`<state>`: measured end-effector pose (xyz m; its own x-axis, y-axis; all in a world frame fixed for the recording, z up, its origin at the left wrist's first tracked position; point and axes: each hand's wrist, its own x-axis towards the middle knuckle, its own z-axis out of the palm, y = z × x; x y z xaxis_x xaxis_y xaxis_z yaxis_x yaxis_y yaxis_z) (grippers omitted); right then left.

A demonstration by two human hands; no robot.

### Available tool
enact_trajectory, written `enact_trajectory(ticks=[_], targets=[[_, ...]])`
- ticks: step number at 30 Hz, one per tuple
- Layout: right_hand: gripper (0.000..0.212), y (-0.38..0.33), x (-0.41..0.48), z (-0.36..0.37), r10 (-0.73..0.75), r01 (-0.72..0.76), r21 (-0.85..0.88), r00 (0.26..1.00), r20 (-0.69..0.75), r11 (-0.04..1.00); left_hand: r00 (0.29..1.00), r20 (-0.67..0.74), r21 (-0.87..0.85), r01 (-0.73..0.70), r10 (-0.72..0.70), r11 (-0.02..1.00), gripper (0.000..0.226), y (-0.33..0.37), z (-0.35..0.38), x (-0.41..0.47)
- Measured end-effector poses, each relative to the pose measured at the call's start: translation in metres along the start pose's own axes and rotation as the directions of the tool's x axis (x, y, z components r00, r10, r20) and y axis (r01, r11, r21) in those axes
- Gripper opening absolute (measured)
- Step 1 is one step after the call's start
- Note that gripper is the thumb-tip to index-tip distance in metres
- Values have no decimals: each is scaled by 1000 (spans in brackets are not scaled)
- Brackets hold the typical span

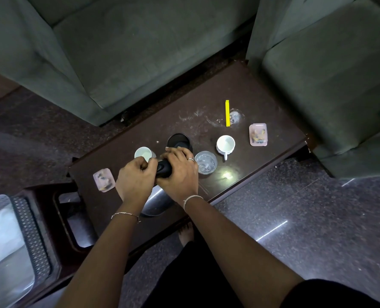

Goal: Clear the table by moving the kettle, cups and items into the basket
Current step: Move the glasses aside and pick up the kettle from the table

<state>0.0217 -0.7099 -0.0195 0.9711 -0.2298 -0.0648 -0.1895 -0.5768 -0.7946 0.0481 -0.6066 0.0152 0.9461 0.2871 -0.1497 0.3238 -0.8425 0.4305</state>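
Dark brown table stands between grey sofas on a speckled stone floor. Left hand and right hand both curl tightly round the black handle of the kettle, knuckles nearly touching. Its steel body shows directly under and nearer than the grip, at the table's near edge; a black round part shows just beyond the fingers. Its visible length runs near to far; tilt cannot be determined. The basket sits at the near left.
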Motion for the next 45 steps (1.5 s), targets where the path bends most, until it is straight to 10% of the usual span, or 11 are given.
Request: enact_trajectory(ticks=[30, 45], targets=[[39, -74, -24, -13, -310, 321, -288, 947, 84, 902, 966, 2, -598, 209, -260, 774, 38, -45, -50, -23], [50, -221, -74, 51, -748, 801, -163, 597, 291, 576, 814, -173, -881, 124, -555, 456, 28, -160, -180, -47]])
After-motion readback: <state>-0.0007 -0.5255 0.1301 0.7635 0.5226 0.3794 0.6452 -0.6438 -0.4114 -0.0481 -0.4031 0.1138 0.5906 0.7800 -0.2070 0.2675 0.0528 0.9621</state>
